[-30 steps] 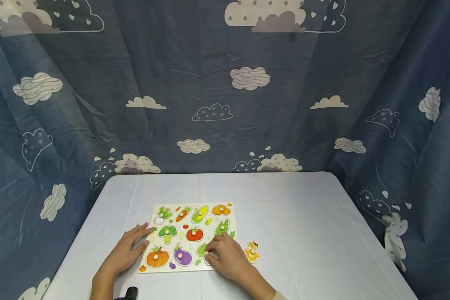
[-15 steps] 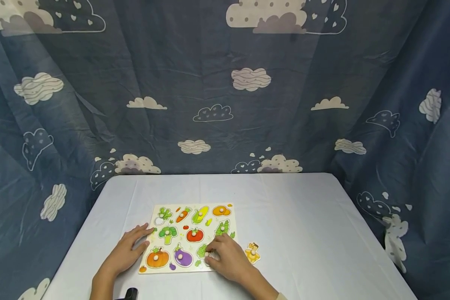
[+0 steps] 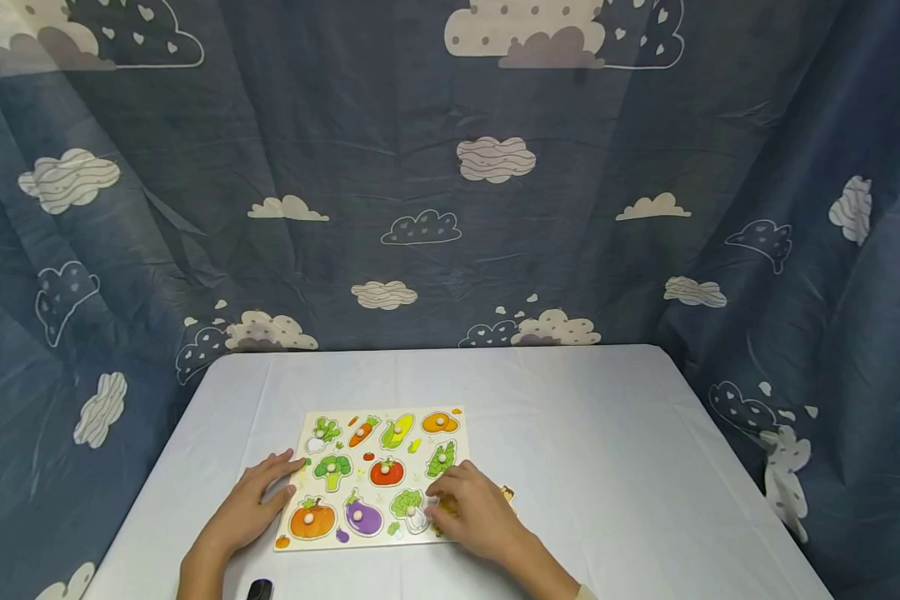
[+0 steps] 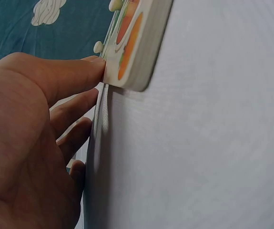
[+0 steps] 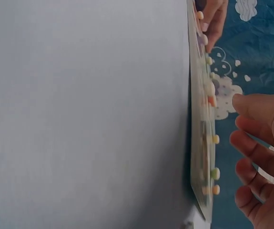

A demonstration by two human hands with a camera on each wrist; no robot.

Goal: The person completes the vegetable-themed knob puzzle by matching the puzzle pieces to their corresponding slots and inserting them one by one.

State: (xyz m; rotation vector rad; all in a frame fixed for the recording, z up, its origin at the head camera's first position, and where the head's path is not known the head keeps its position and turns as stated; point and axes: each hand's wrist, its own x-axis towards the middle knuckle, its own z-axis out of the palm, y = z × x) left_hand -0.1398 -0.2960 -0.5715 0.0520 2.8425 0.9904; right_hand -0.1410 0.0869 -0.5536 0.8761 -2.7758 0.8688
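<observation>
A vegetable peg puzzle board lies flat on the white table, its pieces topped with small round knobs. Along the board's left edge rests my left hand, fingers fairly straight; in the left wrist view its thumb touches the board near a corner. My right hand hovers over the lower right of the board, beside the leafy green-and-white vegetable piece. Its loosely bent fingers hold nothing and stand apart from the knobs. A loose yellow piece lies right of the board, mostly hidden behind that hand.
The white cloth-covered table extends behind and to the right of the board. A blue curtain printed with clouds surrounds it. Near my left forearm is a small black object at the bottom edge.
My right hand has let go of the leafy vegetable piece's knob and moved right, uncovering that piece and hiding most of the loose yellow one. The left hand stays at the board's edge.
</observation>
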